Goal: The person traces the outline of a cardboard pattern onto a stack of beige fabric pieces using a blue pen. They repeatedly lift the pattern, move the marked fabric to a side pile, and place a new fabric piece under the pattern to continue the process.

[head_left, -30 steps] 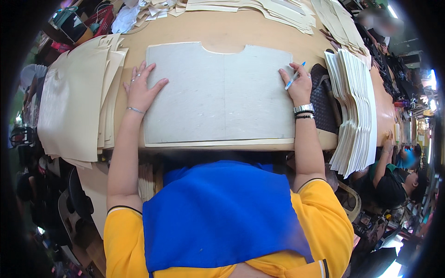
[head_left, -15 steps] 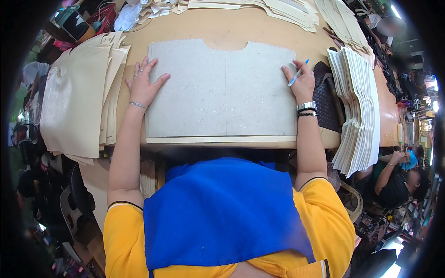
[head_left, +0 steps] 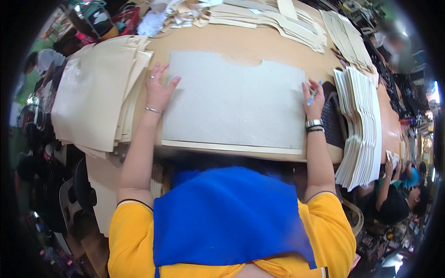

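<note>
A large grey cardboard template (head_left: 232, 104) with a notch in its far edge lies flat on the table in front of me. A cream sheet (head_left: 232, 148) shows as a strip under its near edge. Fingers spread, my left hand (head_left: 161, 90) is at the board's left edge; whether it touches the board is hard to tell. At the right edge is my right hand (head_left: 314, 103), its fingers curled round a blue-and-white pen (head_left: 313, 96).
Cream sheets (head_left: 92, 92) are stacked at the left table edge. A dark textured object (head_left: 331, 113) lies beside my right hand, then a stack of white cut pieces (head_left: 359, 125). More cut pieces (head_left: 273, 23) and scraps lie along the far side. A co-worker (head_left: 394, 199) sits at the right.
The whole view has shifted and tilted, so the board and table appear lower and further right. My hands remain at the board's two sides, with the pen still in the right.
</note>
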